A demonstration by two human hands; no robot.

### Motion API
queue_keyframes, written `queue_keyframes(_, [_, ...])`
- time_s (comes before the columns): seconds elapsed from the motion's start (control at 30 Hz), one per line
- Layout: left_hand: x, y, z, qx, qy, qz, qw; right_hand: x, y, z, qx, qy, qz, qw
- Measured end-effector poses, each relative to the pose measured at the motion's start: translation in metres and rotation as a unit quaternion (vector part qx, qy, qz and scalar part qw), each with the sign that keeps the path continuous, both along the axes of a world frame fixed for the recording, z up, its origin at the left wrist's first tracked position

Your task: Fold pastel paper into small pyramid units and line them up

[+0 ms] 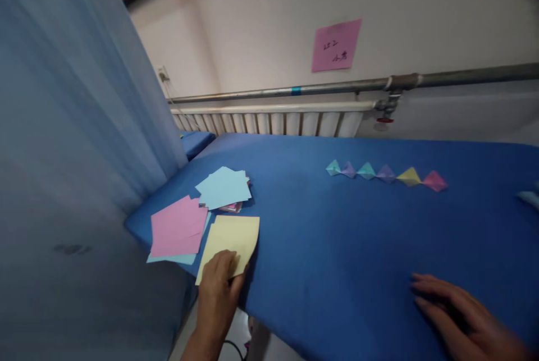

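At the bed's near left edge, my left hand (219,285) grips a few sheets of yellow paper (233,234). Its fingers bend over the top while the thumb is at the right edge, where the paper curls up. My right hand (461,313) is low at the right over the blue surface, holding nothing, its fingers stretched out and slightly apart from the thumb. Left of the yellow sheets lies pink paper (179,229), with light blue paper (181,259) showing beneath. Just behind is a stack of light blue sheets (225,187), resting on something pinkish and mostly covered.
Several folded paper diamonds (366,170) in teal, purple, yellow and pink form a row on the blue bed cover (315,226). A blue curtain (84,125) hangs at left. Behind stand a radiator (290,123) and pipe (337,88); a pink note (337,46) is on the wall.
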State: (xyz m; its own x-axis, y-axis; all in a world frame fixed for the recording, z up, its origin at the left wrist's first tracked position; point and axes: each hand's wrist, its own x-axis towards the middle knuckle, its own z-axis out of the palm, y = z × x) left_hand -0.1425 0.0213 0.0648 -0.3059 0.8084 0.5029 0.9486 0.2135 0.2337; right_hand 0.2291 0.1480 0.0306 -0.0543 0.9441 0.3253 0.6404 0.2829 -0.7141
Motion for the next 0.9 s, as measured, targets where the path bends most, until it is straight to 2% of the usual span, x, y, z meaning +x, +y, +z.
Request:
queue_keyframes(0.1, [-0.004,-0.009,-0.003,0.018,-0.019,-0.052,0.998,0.007,0.007,-0.018,-0.009,-0.013,0.027,1.000])
queue_keyframes(0.2, [-0.010,-0.014,-0.004,0.054,-0.034,-0.100,0.993,0.009,0.009,-0.022,-0.012,-0.018,0.034,0.999])
queue_keyframes(0.43, [-0.024,-0.006,-0.004,0.104,-0.040,-0.044,0.993,-0.004,0.002,0.002,-0.013,-0.021,0.012,1.000])
queue_keyframes(0.53, [-0.025,-0.006,0.004,0.113,-0.041,-0.021,0.993,-0.009,0.001,0.010,-0.008,-0.016,0.015,1.000])
queue_keyframes(0.6, [-0.018,-0.007,0.014,0.127,-0.051,-0.040,0.990,-0.012,0.000,0.014,-0.009,-0.016,0.022,1.000])
queue_keyframes(0.67, [-0.003,-0.007,0.025,0.150,-0.078,-0.123,0.978,-0.016,-0.002,0.020,-0.009,-0.012,0.033,0.999])
queue_keyframes(0.73, [0.019,-0.004,0.034,0.135,-0.107,-0.241,0.955,-0.022,-0.009,0.028,-0.003,0.007,0.030,1.000])
queue_keyframes(0.8, [0.043,0.001,0.039,0.098,-0.172,-0.364,0.910,-0.028,-0.020,0.035,-0.040,0.016,0.058,0.997])
queue_keyframes(0.9, [0.074,0.009,0.038,0.008,-0.263,-0.478,0.838,-0.031,-0.040,0.045,-0.098,0.042,0.065,0.992])
